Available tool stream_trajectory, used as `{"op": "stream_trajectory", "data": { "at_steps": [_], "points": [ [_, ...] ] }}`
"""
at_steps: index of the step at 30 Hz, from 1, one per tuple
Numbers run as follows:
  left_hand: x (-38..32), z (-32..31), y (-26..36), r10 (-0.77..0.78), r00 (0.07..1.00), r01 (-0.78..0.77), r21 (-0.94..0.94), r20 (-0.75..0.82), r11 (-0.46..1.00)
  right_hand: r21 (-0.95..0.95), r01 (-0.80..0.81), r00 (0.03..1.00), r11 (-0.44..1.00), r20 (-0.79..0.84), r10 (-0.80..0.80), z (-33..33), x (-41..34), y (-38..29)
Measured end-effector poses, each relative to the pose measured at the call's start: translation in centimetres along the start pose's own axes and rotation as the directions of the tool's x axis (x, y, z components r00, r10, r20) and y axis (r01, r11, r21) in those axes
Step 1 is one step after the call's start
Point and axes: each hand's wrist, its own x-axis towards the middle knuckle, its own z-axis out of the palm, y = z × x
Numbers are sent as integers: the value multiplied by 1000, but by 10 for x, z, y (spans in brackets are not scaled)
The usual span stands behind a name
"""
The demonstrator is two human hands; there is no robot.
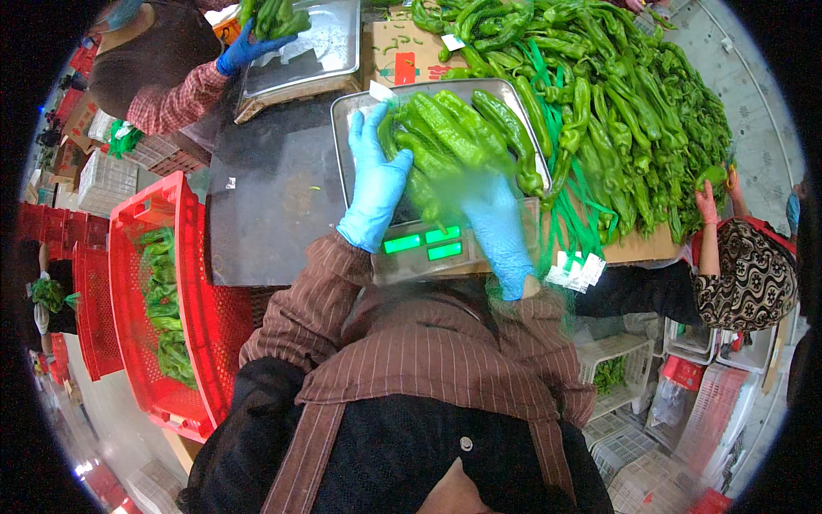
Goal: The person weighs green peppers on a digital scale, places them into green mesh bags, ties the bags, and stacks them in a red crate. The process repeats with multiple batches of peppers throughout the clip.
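Note:
My left hand [374, 177], in a light blue glove, grips the left side of a bundle of long green peppers [443, 132]. Green netting lies over the bundle, and a white tag [381, 91] shows at its upper left end. At the lower right of the bundle is my right hand [493, 215], gloved alike; its fingers are blurred and partly hidden against the peppers. Green mesh hangs around the right wrist. Beneath the bundle is the metal pan [339, 144] of a digital scale, whose lit green display [424, 242] faces me. Loose peppers [507, 122] lie at the pan's right side.
A large heap of green peppers [616, 115] covers the right of the table [270, 212]. Green net bags with white tags [576, 270] hang at its front edge. A red crate [186, 257] with bagged peppers stands left. Co-workers' hands [247, 54] hold peppers nearby, by a second scale [321, 38].

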Motion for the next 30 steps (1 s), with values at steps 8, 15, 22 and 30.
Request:
{"op": "stream_trajectory", "data": {
  "at_steps": [8, 15, 22, 30],
  "points": [
    [13, 14, -24, -20, 993, 6, -119, -119, 993, -261, 47, 998, 964, 50, -35, -26, -36, -13],
    [33, 3, -42, 27, 981, -31, -14, -194, 999, -322, 116, 991, 940, -23, -130, -111, -68, -47],
    [24, -24, -24, 100, 994, -102, -67, -43, 993, -105, 155, 625, 982, -760, -179, -294, -37, -110],
    [2, -77, 8, 56, 987, -40, 107, -149, 993, -499, 387, 822, 776, -196, -535, -295, 114, -140]
  ]
}}
